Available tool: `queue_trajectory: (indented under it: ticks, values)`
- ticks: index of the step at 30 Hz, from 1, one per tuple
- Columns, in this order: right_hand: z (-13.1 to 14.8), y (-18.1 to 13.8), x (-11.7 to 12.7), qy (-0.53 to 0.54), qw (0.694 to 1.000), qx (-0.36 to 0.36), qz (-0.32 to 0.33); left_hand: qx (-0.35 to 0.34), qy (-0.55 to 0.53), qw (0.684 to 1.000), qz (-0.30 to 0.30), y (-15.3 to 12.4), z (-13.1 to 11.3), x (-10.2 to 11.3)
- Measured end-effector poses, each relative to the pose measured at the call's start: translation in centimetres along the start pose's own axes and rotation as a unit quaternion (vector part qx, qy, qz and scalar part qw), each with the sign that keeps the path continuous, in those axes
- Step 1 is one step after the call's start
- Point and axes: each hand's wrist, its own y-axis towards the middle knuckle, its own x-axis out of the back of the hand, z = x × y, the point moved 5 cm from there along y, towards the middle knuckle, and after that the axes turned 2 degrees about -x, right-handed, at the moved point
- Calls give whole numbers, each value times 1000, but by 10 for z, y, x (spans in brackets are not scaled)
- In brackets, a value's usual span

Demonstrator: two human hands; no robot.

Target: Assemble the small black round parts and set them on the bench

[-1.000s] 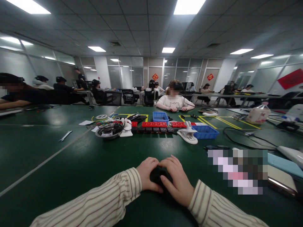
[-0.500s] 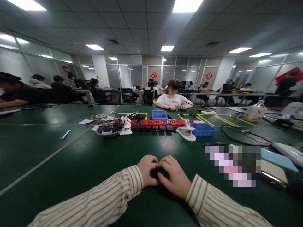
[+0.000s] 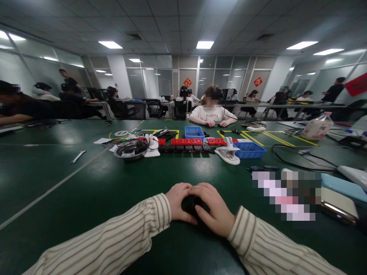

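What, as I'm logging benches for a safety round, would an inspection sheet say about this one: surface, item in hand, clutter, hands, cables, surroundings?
Surface: green tabletop, with light glare near the middle.
Item in hand: dark rounded object, partly covered; exact type cannot be told.
Clutter: wrench, metal bowl, white clip, blue bin, red blocks in a row.
Hands: left hand and right hand cup the object from either side, fingers curved around it.
Cables: black cable looped on the right; others tangled in the bowl.
Surroundings: person in a white top seated across the table; standing person at far right.
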Motion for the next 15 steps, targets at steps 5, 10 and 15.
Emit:
queue_trajectory:
  ticks: [5,10,15]
  values:
    - [-14,-1,-4,-47,996,-75,-25,-1,9,1000,-9,0,-3,2]
    - [-10,1,-8,-71,994,-78,-5,-19,23,999,-12,-1,-3,1]
    - [0,1,-7,-53,997,-47,11,-36,7,999,-9,-1,-1,-1]
